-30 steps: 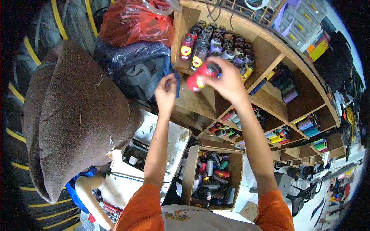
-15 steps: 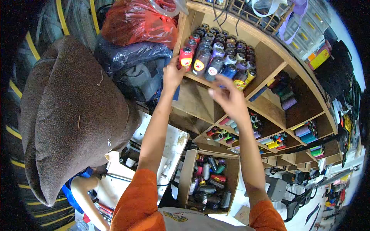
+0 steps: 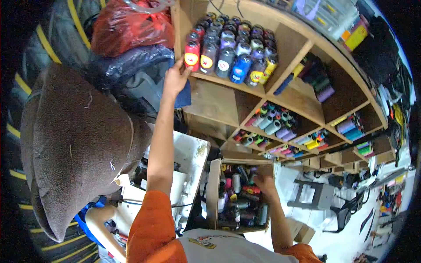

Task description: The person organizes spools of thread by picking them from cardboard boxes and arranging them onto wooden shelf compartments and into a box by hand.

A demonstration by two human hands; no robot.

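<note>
My left hand (image 3: 176, 79) is at the top shelf's front left corner, its fingers and thumb closed against the lower part of a red thread spool (image 3: 192, 56). This spool stands upright at the left end of the front row. Beside it are a brown spool (image 3: 208, 58), a grey spool (image 3: 225, 62) and a blue spool (image 3: 240, 69), with several more in rows behind. My right hand (image 3: 265, 183) is low, over the right side of a cardboard box (image 3: 213, 186) of loose spools. Motion blurs its fingers, and what they hold, if anything, does not show.
The wooden shelf unit (image 3: 287, 101) has lower compartments with coloured spools (image 3: 272, 127). A big brown stuffed bag (image 3: 74, 144) and a red plastic bag (image 3: 131, 30) are at the left. A white sewing machine table (image 3: 190, 151) stands below, a grey stool (image 3: 313, 195) to the right.
My right hand has moved down from the front row of spools to the cardboard box. My left hand stays by the red spool. The view has shifted slightly.
</note>
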